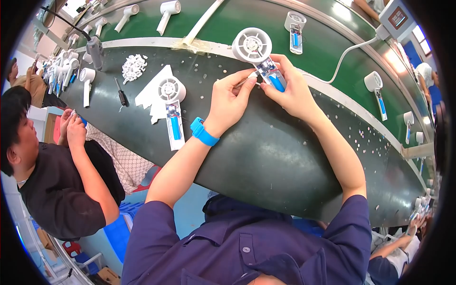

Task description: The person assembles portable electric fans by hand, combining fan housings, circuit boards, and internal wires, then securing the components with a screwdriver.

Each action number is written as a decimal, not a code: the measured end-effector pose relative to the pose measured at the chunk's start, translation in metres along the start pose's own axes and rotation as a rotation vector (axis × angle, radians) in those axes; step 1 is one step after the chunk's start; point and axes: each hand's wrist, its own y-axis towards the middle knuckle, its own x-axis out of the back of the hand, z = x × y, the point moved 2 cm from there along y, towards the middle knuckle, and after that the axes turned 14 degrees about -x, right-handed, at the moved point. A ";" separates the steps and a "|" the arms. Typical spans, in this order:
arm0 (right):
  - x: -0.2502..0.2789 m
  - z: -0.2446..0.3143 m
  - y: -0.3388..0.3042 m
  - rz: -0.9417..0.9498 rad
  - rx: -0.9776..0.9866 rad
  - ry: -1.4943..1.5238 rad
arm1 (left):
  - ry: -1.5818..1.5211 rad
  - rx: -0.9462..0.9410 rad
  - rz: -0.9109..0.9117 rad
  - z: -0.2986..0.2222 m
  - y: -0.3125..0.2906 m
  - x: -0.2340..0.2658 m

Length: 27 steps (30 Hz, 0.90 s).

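Note:
My right hand [297, 92] grips the open handle of a white handheld fan [252, 46], its round grille pointing away from me. Inside the handle, a circuit board and a blue battery [276, 82] are exposed. My left hand [231, 98] is closed in a pinch on a white cable plug [254, 75] at the side of the handle, by the board. Whether the plug is fully seated cannot be made out. Left of my forearm lies a second open fan [175, 124], also with board and blue battery showing, its head on white sheets [153, 95].
A white cable [336, 71] runs from a small meter with a screen [398, 20] at upper right. White small parts [134, 68], a screwdriver [120, 92] and another fan [87, 85] lie left. Several fans sit on the green conveyor [223, 28]. A co-worker [61, 180] sits at left.

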 end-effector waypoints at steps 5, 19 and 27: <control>-0.006 0.002 -0.008 -0.061 0.156 -0.100 | 0.038 0.011 -0.012 -0.001 -0.004 0.000; -0.005 0.020 -0.009 0.237 -0.410 0.340 | 0.012 0.037 0.069 -0.004 0.000 -0.001; 0.017 0.069 -0.026 0.157 -0.314 0.253 | -0.179 -0.043 0.005 -0.024 -0.002 -0.005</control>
